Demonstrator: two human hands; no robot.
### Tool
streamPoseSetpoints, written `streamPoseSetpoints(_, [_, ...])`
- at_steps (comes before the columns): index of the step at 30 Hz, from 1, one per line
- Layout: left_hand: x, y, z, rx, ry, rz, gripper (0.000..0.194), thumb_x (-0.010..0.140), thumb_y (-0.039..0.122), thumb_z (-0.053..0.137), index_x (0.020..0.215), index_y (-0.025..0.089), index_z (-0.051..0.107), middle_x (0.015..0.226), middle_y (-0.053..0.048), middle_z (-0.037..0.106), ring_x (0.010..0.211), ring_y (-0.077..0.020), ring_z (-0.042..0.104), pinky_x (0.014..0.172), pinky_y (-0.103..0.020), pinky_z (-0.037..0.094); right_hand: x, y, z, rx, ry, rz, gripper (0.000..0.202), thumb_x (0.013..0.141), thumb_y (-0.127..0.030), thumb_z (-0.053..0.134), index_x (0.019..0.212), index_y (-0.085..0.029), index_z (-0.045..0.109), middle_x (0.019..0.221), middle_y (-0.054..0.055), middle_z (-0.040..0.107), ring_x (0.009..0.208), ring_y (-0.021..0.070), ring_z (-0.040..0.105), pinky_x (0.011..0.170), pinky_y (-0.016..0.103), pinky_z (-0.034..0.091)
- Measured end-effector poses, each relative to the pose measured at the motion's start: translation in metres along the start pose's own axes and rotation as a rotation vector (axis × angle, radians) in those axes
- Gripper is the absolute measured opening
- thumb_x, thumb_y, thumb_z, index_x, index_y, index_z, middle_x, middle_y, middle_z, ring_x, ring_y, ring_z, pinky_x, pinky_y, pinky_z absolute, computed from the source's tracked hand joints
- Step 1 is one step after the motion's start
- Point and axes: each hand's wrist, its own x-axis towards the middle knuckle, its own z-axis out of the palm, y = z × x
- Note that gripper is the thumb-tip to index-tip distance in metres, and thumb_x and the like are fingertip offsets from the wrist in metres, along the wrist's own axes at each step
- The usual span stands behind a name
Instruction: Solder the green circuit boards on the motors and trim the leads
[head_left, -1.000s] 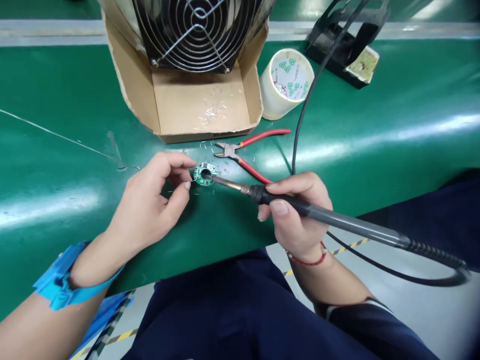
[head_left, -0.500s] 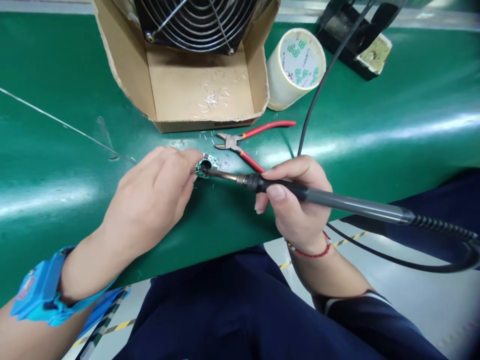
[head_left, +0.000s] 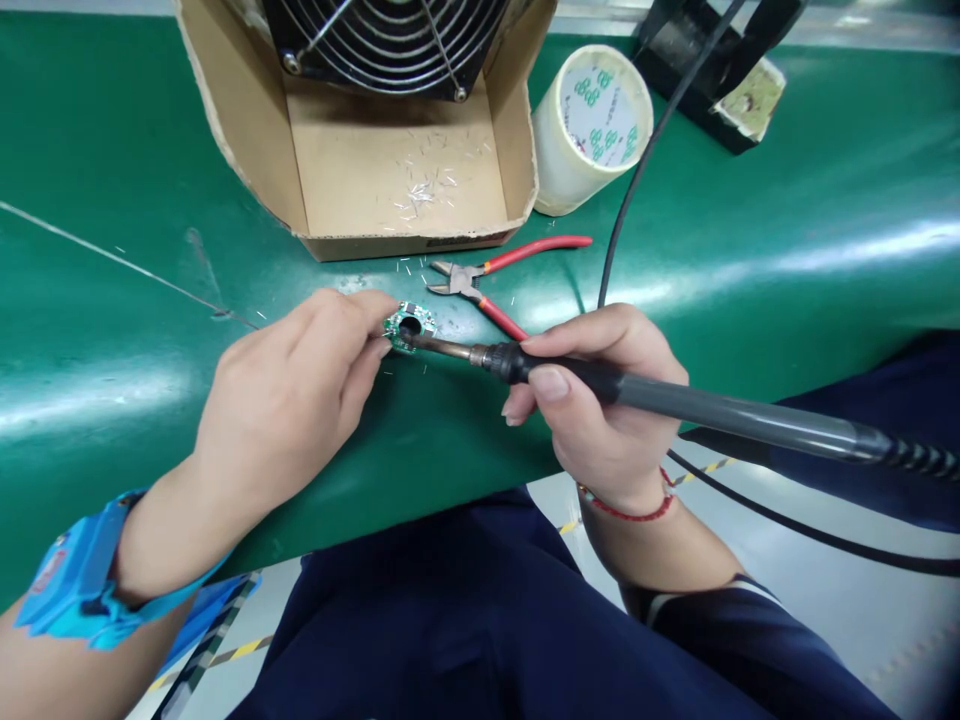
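Between the fingertips of my left hand [head_left: 289, 395] is the edge of a small ring-shaped green circuit board [head_left: 421, 318], low over the green mat. My right hand [head_left: 600, 400] is wrapped round the dark handle of a soldering iron [head_left: 675, 398]. The iron's metal tip reaches left to the board, beside its dark central hole; whether it touches is too small to tell. Just behind the board lie cutters with red handles [head_left: 536, 250], jaws apart and pointing left. A thin pale wire [head_left: 112, 258] runs from the left edge toward my left hand.
At the back stands a cardboard box [head_left: 330, 170] with a black fan [head_left: 390, 40] and metal clippings. A white tape roll [head_left: 562, 150] is right of it. Farther right is a black iron stand [head_left: 686, 90] with a sponge. A black cable [head_left: 630, 190] crosses the green table [head_left: 810, 250].
The fingers of my left hand have shifted slightly, showing more of the board's left side. My right hand and the iron's handle have moved a little to the right at the rear end.
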Motion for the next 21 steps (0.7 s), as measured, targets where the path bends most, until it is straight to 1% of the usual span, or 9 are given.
streamPoseSetpoints(3, [0.0003, -0.002, 0.0026, -0.02, 0.016, -0.007, 0.023, 0.1, 0.013, 0.057, 0.119, 0.024, 0.063, 0.097, -0.002, 0.074, 0.094, -0.0207, 0.075, 0.073, -0.031, 0.052, 0.0015, -0.0015, -0.0005, 0.0, 0.008, 0.008, 0.011, 0.096, -0.036, 0.076, 0.099, -0.026, 0.072, 0.074, -0.005, 0.074, 0.05, 0.0114, 0.066, 0.048, 0.027, 0.055])
streamPoseSetpoints(6, [0.0006, -0.0038, 0.0037, -0.046, 0.009, -0.012, 0.025, 0.1, 0.014, 0.057, 0.12, 0.025, 0.063, 0.101, -0.002, 0.076, 0.097, -0.0213, 0.076, 0.077, -0.031, 0.055, 0.0024, -0.0031, -0.0018, -0.004, 0.002, 0.018, 0.01, 0.096, -0.035, 0.076, 0.099, -0.027, 0.072, 0.071, -0.005, 0.073, 0.047, 0.0116, 0.064, 0.044, 0.028, 0.052])
streamPoseSetpoints(12, [0.0007, -0.0051, 0.0022, -0.048, -0.041, -0.029, 0.027, 0.103, 0.015, 0.052, 0.125, 0.029, 0.061, 0.105, -0.001, 0.076, 0.101, -0.0214, 0.076, 0.079, -0.032, 0.057, 0.0031, -0.0042, -0.0046, -0.016, -0.014, 0.026, 0.011, 0.095, -0.037, 0.077, 0.099, -0.027, 0.074, 0.078, -0.003, 0.075, 0.052, 0.0116, 0.066, 0.047, 0.028, 0.053])
streamPoseSetpoints(14, [0.0006, -0.0059, 0.0028, -0.042, -0.028, -0.011, 0.027, 0.103, 0.015, 0.052, 0.125, 0.027, 0.061, 0.105, -0.002, 0.076, 0.1, -0.0213, 0.076, 0.079, -0.031, 0.056, 0.0036, -0.0035, -0.0045, -0.013, -0.017, 0.017, 0.01, 0.095, -0.037, 0.077, 0.099, -0.027, 0.074, 0.078, -0.003, 0.074, 0.053, 0.0115, 0.065, 0.048, 0.028, 0.054])
streamPoseSetpoints(18, [0.0002, -0.0073, 0.0064, -0.027, 0.043, 0.041, 0.024, 0.101, 0.015, 0.057, 0.123, 0.021, 0.064, 0.103, -0.004, 0.075, 0.096, -0.0217, 0.076, 0.076, -0.029, 0.054, 0.0045, -0.0019, -0.0034, -0.013, -0.026, -0.007, 0.009, 0.096, -0.035, 0.075, 0.099, -0.027, 0.074, 0.078, -0.004, 0.074, 0.052, 0.0118, 0.064, 0.049, 0.028, 0.054])
streamPoseSetpoints(21, [0.0008, -0.0065, 0.0093, -0.031, 0.06, 0.046, 0.024, 0.1, 0.014, 0.058, 0.122, 0.02, 0.066, 0.101, -0.004, 0.075, 0.094, -0.022, 0.075, 0.074, -0.029, 0.052, 0.0046, -0.0023, -0.0053, -0.028, -0.023, -0.025, 0.005, 0.096, -0.031, 0.074, 0.099, -0.027, 0.074, 0.076, -0.004, 0.073, 0.051, 0.0121, 0.063, 0.049, 0.028, 0.053])
